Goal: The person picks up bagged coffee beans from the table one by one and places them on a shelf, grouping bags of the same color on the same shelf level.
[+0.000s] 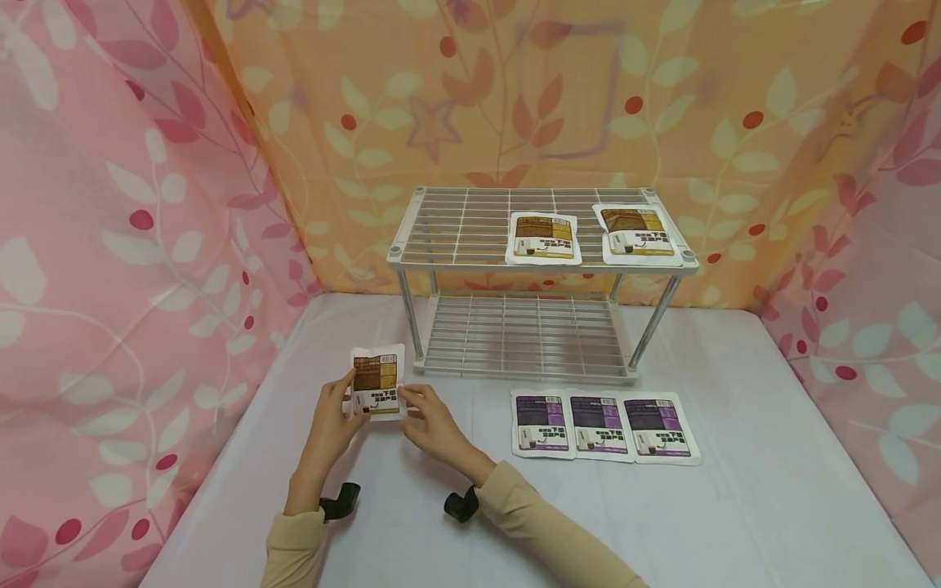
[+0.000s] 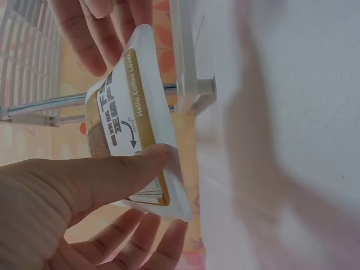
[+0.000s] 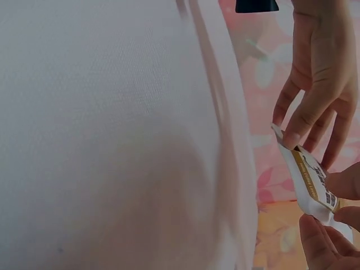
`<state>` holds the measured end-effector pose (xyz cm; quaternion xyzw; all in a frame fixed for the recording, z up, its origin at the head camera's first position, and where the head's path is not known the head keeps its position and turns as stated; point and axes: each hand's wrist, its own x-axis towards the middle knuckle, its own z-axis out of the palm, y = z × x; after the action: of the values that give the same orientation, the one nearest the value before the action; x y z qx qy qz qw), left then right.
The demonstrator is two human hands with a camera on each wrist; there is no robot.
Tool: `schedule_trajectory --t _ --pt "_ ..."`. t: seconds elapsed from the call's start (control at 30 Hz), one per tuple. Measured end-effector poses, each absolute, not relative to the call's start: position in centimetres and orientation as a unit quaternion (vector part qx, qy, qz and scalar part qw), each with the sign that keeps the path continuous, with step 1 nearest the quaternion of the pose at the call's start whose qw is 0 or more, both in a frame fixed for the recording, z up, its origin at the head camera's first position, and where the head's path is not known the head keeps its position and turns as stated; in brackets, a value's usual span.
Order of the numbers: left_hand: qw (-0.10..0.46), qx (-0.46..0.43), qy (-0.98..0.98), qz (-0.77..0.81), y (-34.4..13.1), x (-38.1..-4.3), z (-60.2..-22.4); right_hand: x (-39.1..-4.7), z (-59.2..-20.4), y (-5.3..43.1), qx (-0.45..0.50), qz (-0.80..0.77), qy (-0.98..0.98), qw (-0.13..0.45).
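Note:
Above the left part of the table, my left hand (image 1: 332,425) pinches a white coffee packet (image 1: 378,382) with a brown and gold label, thumb on the front, fingers behind. "Hello, Coffee Lover" reads along the gold strip of the packet (image 2: 143,107) in the left wrist view. At the packet's other side, my right hand (image 1: 439,429) grips the edge between its fingertips. Both hands show around the tilted packet (image 3: 306,174) in the right wrist view. Three white packets with purple labels (image 1: 601,426) lie in a row on the table, right of my hands.
A two-tier white wire rack (image 1: 459,233) stands at the back of the table. Two brown-label packets (image 1: 544,239) lie on its upper shelf, toward the right. Black curved pieces (image 1: 341,501) sit at both wrists. Floral cloth (image 1: 412,106) hangs around the white table (image 1: 412,523).

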<state>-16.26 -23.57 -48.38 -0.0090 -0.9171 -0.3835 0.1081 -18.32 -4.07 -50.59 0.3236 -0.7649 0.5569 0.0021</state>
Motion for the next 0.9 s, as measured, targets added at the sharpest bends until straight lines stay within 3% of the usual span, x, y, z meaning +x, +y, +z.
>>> schedule_trajectory --t 0.23,0.57,0.9 --pt "0.149 -0.033 -0.909 -0.388 -23.0 -16.3 -47.8 -18.5 -49.9 -3.4 0.343 0.538 -0.768 0.057" --pt "0.206 -0.071 -0.896 -0.386 -22.0 -16.5 -47.1 -18.8 -49.3 -2.3 0.328 0.537 -0.772 0.084" --pt "0.229 -0.091 -0.892 -0.378 -20.9 -16.9 -46.1 -19.2 -49.1 -1.7 0.329 0.519 -0.775 0.149"
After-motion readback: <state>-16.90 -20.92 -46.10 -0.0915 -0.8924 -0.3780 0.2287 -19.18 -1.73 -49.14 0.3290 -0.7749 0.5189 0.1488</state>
